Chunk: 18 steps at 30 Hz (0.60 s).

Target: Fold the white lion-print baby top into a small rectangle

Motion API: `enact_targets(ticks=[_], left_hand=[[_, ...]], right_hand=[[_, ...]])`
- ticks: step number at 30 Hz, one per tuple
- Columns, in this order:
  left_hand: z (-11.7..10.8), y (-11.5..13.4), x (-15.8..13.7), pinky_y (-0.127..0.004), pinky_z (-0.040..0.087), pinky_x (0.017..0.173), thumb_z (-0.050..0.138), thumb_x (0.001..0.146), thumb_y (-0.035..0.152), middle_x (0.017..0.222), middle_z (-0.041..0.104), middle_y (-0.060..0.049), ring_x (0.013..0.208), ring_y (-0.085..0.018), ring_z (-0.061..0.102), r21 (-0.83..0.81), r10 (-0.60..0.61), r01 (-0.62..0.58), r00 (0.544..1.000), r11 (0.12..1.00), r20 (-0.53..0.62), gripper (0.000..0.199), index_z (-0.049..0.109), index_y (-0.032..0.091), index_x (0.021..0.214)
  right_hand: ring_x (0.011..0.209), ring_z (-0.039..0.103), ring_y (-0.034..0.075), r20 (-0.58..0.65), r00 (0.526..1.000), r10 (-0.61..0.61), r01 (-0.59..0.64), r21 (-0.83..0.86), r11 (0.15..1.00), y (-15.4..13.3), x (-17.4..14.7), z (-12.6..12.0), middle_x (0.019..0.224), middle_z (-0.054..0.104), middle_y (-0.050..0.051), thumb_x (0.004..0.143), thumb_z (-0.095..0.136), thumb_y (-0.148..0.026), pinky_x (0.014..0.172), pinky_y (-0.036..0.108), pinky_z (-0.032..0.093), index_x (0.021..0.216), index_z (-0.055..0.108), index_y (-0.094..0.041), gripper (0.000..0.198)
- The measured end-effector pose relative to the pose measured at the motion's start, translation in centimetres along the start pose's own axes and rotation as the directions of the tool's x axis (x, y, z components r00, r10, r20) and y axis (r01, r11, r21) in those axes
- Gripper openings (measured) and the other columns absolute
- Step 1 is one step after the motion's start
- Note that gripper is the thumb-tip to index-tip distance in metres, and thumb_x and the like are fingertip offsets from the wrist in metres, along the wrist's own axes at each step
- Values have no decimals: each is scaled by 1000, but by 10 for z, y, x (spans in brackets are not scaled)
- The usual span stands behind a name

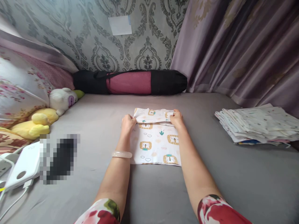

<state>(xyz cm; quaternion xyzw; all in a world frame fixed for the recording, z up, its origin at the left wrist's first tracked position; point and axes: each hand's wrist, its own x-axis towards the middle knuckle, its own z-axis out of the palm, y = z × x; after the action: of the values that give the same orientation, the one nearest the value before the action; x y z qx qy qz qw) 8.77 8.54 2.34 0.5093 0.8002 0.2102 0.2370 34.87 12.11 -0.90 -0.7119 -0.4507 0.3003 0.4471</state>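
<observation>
A white cloth printed with lion faces [155, 144] lies flat on the grey bed sheet, its far part folded over toward me as a narrow band. My left hand [128, 123] is closed on the band's left end, fingers pinching the fabric. At the right end, my right hand [177, 118] grips the same band with the thumb on top. The band's near edge looks slightly raised from the layer under it. A pale bangle circles my left wrist.
A stack of folded cloths [257, 124] lies to the right. Along the wall rests a black and maroon roll bag [128, 82]. At left are plush toys [35, 123], a white power bank [25, 163] with cables and a blurred dark object [62, 160]. Curtains [221, 46] hang at right.
</observation>
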Motion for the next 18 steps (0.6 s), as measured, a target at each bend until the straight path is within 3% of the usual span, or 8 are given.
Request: enact_targets(ticks=[5,9,12,16,18], left_hand=[[6,-2,2,-37,47,75,50,87,32,102,70,-17,101,-32,64,80,33,-28,997,996,-65,14,60,22,90],[6,-6,4,-39,47,76,43,92,32,105,69,-18,104,-33,63,119,51,-41,995,992,-82,20,60,21,94],[2,-4,3,-42,47,78,41,93,27,108,67,-20,104,-35,62,110,59,-46,992,993,-112,22,61,19,99],[7,13,-3,-45,45,93,35,94,22,113,64,-20,112,-33,57,148,304,-276,927,950,-222,29,61,16,106],[17,25,-7,-43,42,99,35,95,21,117,64,-18,116,-30,55,158,472,-448,862,880,-186,31,60,16,111]], right_hand=[[120,58,30,-22,997,-73,70,-104,992,-5,-8,-4,108,69,13,75,60,-10,106,45,42,112,62,-18,38],[122,57,32,-38,994,-106,103,-70,992,-7,-13,-7,104,68,14,75,60,-9,105,47,42,102,62,-19,28],[124,53,33,-71,992,-106,106,-8,994,-10,-17,-8,105,66,15,75,59,-5,110,50,35,100,62,-19,29],[135,40,33,-128,976,-177,188,87,978,-21,-28,-2,118,62,16,79,56,-5,118,54,19,100,63,-20,27],[139,36,30,-31,969,-245,247,117,962,-27,-36,8,125,61,13,84,54,-9,120,53,14,104,63,-22,26]])
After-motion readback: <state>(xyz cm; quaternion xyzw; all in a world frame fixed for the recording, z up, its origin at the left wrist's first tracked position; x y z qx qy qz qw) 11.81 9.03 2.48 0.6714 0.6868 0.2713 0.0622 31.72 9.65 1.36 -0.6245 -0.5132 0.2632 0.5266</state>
